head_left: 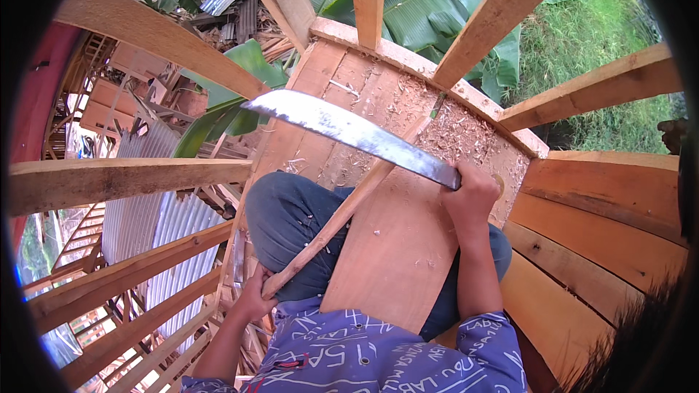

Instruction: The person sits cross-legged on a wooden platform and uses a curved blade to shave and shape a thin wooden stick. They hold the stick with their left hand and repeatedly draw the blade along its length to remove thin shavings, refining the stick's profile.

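My right hand (472,191) is closed round the handle of a machete (357,136), whose long, slightly curved blade points to the far left. The blade crosses above a slim wooden stick (331,227); whether they touch, I cannot tell. At the stick's near end, my left hand (256,297) is wrapped round it. The stick slants away over my leg to the far right, its far end among shavings. A wide flat board (399,247) lies between my legs under the stick. Handle and palm details are hidden by my right fingers.
I sit on a plank floor (309,113) strewn with wood shavings (473,127). Upright timber posts (480,18) and side planks (597,200) surround me. Past the left posts, corrugated metal sheets (175,233) lie lower down. Banana leaves (422,0) and grass (593,44) stand beyond the far edge.
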Demonstrator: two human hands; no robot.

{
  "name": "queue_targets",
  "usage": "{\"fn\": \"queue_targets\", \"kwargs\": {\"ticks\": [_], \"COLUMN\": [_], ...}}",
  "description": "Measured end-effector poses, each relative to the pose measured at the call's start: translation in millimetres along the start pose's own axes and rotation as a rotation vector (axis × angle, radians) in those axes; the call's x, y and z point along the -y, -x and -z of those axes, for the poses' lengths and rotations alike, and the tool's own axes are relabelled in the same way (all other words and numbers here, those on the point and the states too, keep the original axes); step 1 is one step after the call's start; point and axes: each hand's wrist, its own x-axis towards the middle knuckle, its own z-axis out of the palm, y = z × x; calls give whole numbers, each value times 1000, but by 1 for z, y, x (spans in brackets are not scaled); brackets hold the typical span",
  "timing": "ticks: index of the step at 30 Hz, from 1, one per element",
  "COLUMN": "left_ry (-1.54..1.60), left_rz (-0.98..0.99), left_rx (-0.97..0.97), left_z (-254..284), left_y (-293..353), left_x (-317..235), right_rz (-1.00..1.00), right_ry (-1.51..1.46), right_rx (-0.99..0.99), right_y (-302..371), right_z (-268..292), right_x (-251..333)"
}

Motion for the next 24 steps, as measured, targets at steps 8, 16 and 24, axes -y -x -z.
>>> {"fn": "queue_targets", "kwargs": {"ticks": [8,16,24], "left_ry": [32,104,60], "left_rz": [81,113,131], "left_rx": [-9,-7,8], "left_z": [-2,-3,-1], "left_y": [5,5,3], "left_x": [15,13,11], "right_rz": [-19,73,-239], "right_ry": [33,-97,78], "right_rx": [-67,27,-39], "right_y": [-8,7,-5], "right_z": [13,6,18], "right_x": [-30,7,-41]}}
